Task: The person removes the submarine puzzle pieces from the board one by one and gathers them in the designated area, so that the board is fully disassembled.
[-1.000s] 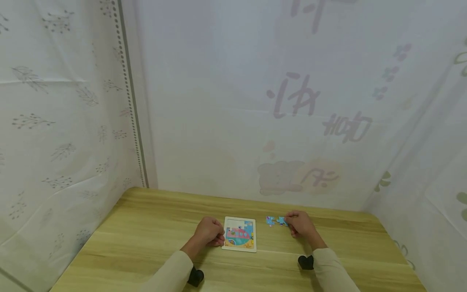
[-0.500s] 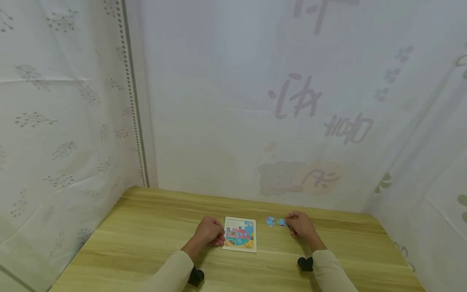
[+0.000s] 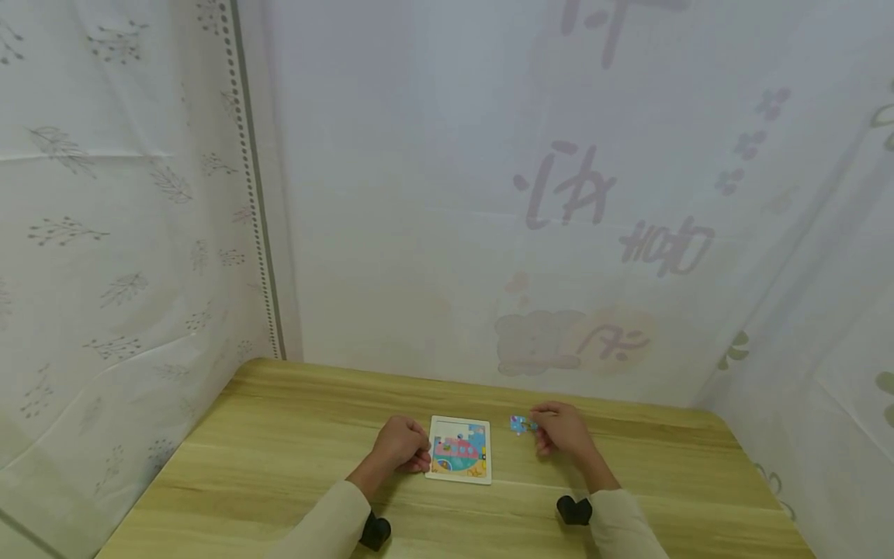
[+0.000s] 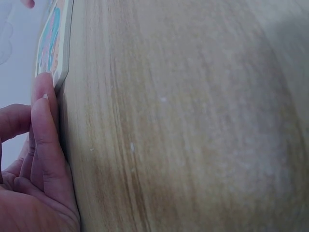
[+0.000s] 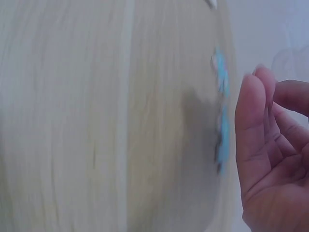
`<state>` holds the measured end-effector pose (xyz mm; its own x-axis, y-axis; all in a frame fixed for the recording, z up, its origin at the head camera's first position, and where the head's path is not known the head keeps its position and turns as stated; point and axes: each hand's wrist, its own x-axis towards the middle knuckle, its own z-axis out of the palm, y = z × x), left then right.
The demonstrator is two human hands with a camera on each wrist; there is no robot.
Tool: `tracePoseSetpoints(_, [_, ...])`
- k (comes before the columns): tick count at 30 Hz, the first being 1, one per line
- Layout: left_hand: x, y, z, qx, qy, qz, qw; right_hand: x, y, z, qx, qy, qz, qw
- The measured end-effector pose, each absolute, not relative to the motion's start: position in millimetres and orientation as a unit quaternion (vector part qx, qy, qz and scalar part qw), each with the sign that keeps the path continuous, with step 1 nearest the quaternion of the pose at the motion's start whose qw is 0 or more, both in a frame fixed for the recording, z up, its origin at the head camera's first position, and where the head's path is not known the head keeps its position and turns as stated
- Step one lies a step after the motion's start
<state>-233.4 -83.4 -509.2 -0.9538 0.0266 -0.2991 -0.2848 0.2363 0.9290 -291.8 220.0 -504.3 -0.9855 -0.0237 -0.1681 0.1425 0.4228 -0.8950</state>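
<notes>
A white-framed jigsaw puzzle tray point(image 3: 459, 480) lies in the middle of the head view, its picture pink, teal and blue with a pale bare patch at the upper left. My left hand point(image 3: 403, 444) rests on the table at the tray's left side; in the left wrist view its fingertips point(image 4: 46, 84) touch the tray's corner. Two blue jigsaw pieces lie to the right of the tray: the left piece point(image 3: 517, 424) shows well, the right piece point(image 5: 223, 140) is partly covered in the head view. My right hand point(image 3: 563, 428) hovers over them, fingers loosely bent, nothing visible between them.
The wooden table point(image 3: 300, 419) reaches back to a printed white curtain point(image 3: 391, 233), with more curtain at both sides. A black heart-shaped wrist mount point(image 3: 575, 510) sits by the right sleeve, and another black mount point(image 3: 375, 532) by the left.
My right hand has moved left from the right piece's outer edge and now overlaps that piece. The pieces stay about where they were. My left hand and the tray have not moved.
</notes>
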Motion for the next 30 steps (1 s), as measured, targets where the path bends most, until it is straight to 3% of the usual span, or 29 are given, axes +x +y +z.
tracePoseSetpoints(20, [-232,-85,-509,-0.075,0.781,0.605,0.133,-275,164,-507,-0.076,0.831,-0.53,0.153])
tracePoseSetpoints(30, [-233,-85,-508,-0.078,0.776,0.611,0.135,-271,152,-514,-0.122,0.869,-0.459,0.141])
